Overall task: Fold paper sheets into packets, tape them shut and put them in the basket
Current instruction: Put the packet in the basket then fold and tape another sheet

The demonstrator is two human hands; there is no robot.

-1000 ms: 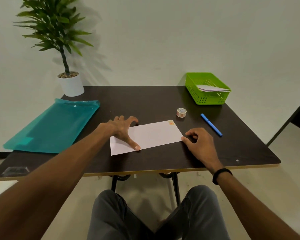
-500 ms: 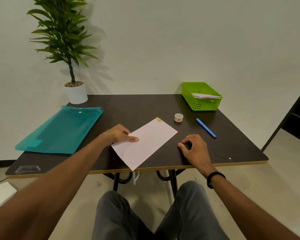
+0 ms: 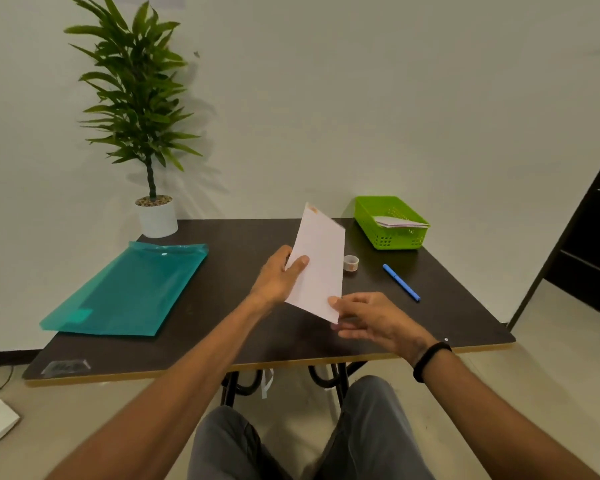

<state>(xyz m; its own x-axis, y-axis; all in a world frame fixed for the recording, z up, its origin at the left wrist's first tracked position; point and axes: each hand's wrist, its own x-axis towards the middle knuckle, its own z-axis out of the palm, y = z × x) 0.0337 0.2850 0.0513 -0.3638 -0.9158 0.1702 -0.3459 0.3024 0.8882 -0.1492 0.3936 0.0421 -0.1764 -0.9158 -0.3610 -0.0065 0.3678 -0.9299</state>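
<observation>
Change: folded paper (image 3: 321,263) is now lifted off the table (image 3: 222,341), standing almost upright.
Left hand (image 3: 278,277): grips its left edge, thumb in front.
Right hand (image 3: 373,318): pinches its lower corner.
Basket (image 3: 388,220): holds packets, behind tape roll (image 3: 351,262) and pen (image 3: 401,282).

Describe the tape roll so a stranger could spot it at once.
Start at the dark table and find the green basket at its far right. The tape roll sits nearer, left of the blue pen: the only small pale ring there.
</observation>
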